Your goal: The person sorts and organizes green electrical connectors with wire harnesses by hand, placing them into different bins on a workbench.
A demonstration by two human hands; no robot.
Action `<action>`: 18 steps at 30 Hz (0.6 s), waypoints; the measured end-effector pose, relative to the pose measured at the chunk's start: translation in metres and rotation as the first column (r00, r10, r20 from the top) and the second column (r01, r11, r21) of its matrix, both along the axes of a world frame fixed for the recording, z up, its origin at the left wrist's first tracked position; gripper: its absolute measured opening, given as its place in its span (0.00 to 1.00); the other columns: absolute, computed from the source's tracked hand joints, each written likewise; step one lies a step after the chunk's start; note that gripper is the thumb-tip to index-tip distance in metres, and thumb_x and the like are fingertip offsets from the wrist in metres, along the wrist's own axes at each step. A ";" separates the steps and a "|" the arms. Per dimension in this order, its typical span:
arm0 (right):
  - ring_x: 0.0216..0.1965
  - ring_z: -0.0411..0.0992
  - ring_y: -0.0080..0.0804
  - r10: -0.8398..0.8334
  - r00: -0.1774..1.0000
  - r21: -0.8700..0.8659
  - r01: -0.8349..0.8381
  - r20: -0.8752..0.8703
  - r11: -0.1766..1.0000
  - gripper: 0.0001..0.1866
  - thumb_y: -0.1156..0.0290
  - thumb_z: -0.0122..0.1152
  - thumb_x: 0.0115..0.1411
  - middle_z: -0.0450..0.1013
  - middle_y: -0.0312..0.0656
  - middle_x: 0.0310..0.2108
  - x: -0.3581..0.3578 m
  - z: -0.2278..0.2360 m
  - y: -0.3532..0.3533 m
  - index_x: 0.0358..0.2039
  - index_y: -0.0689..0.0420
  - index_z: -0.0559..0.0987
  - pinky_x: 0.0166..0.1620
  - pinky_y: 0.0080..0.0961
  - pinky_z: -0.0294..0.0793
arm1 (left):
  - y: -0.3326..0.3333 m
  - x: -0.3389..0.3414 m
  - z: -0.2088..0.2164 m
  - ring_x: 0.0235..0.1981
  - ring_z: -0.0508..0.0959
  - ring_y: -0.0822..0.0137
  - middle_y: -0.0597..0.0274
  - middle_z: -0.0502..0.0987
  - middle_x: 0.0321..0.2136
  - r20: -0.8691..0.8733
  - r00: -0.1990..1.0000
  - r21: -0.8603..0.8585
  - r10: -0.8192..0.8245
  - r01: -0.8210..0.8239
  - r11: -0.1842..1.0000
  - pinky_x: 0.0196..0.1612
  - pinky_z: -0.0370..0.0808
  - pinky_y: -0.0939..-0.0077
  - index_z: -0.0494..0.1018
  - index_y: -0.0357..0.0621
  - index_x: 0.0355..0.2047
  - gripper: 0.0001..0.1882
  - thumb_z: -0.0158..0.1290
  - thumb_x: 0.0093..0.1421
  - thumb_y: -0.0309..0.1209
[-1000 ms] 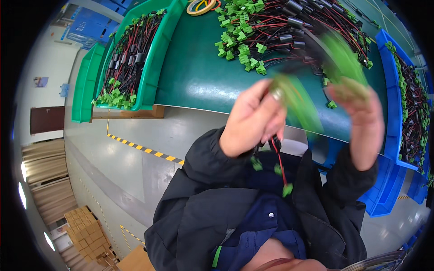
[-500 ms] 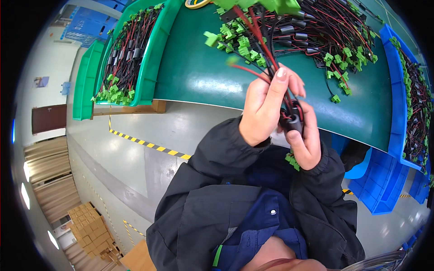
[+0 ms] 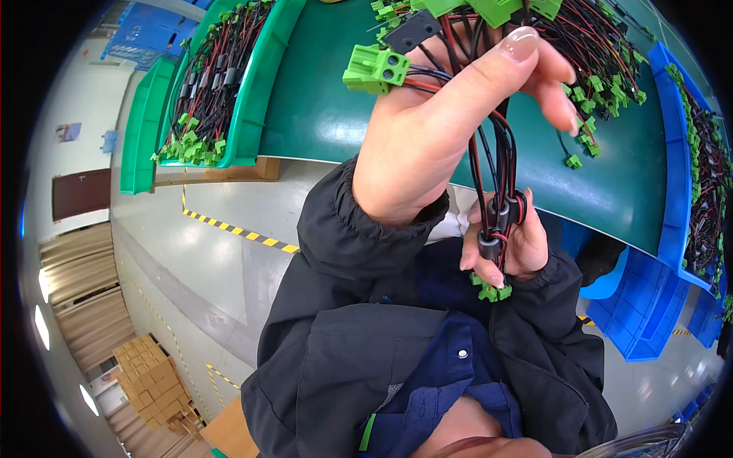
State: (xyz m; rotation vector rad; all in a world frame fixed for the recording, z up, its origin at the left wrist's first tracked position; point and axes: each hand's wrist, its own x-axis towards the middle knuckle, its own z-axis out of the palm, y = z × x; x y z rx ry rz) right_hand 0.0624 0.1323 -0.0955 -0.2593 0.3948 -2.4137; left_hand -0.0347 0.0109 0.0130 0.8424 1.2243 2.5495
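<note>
A bundle of red and black wire harnesses (image 3: 502, 156) hangs between my two hands. My left hand (image 3: 427, 137) is raised close to the camera, closed round the upper wires, with its thumb across them. Green connectors (image 3: 376, 69) and a black flat piece with holes (image 3: 412, 30) stick out above that hand. Lower down, my right hand (image 3: 528, 248) is curled round the bundle beside its black cylindrical cores (image 3: 498, 217). Small green connectors (image 3: 492, 291) poke out beneath the right fingers.
A heap of similar harnesses (image 3: 603, 53) lies on the green table (image 3: 321, 114). Green bins (image 3: 248, 114) stand on the left, one filled with harnesses. A blue bin (image 3: 672, 175) of harnesses is at the right, with other blue bins (image 3: 637, 305) below it.
My left hand has risen towards the camera with the upper wires. The right hand has dropped slightly, and more of the bundle shows between the hands.
</note>
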 end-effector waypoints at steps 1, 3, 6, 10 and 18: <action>0.11 0.65 0.32 0.000 1.000 0.000 0.000 0.003 1.000 0.41 0.38 0.18 0.54 0.68 0.63 0.28 0.000 0.000 -0.001 0.45 0.66 0.62 0.15 0.21 0.65 | 0.000 0.000 0.002 0.25 0.73 0.71 0.61 0.73 0.17 -0.080 0.996 -0.057 0.046 -0.050 0.997 0.37 0.67 0.78 0.70 0.37 0.23 0.15 0.43 0.58 0.36; 0.10 0.64 0.31 0.056 0.991 -0.167 -0.036 0.122 0.985 0.41 0.39 0.17 0.55 0.68 0.63 0.28 0.000 0.001 -0.005 0.46 0.67 0.62 0.14 0.21 0.63 | 0.000 0.000 0.001 0.27 0.72 0.71 0.63 0.72 0.19 -0.094 0.993 -0.148 0.068 -0.081 0.986 0.38 0.66 0.76 0.69 0.40 0.24 0.14 0.43 0.57 0.38; 0.11 0.64 0.31 0.163 0.980 -0.203 -0.137 0.117 0.969 0.43 0.38 0.22 0.54 0.67 0.55 0.25 0.002 -0.001 -0.005 0.45 0.71 0.62 0.15 0.20 0.63 | -0.001 -0.001 -0.003 0.28 0.72 0.71 0.64 0.72 0.19 -0.040 0.998 -0.101 0.050 -0.054 0.993 0.39 0.66 0.75 0.69 0.41 0.24 0.14 0.43 0.57 0.39; 0.16 0.67 0.31 0.149 0.989 0.064 -0.149 0.004 0.987 0.42 0.38 0.32 0.52 0.66 0.48 0.23 -0.003 0.014 0.002 0.42 0.74 0.63 0.19 0.21 0.67 | -0.003 -0.008 -0.011 0.28 0.72 0.70 0.65 0.71 0.19 0.033 0.999 -0.040 0.021 -0.020 0.999 0.40 0.65 0.74 0.68 0.41 0.25 0.14 0.42 0.58 0.39; 0.37 0.69 0.37 -0.134 0.984 0.267 0.161 -0.116 0.950 0.24 0.79 0.58 0.46 0.63 0.54 0.41 -0.003 0.034 0.001 0.41 0.59 0.56 0.35 0.28 0.72 | -0.013 -0.017 -0.019 0.30 0.71 0.70 0.66 0.70 0.19 0.171 0.984 0.094 -0.045 0.030 0.995 0.41 0.64 0.72 0.67 0.43 0.25 0.14 0.41 0.58 0.40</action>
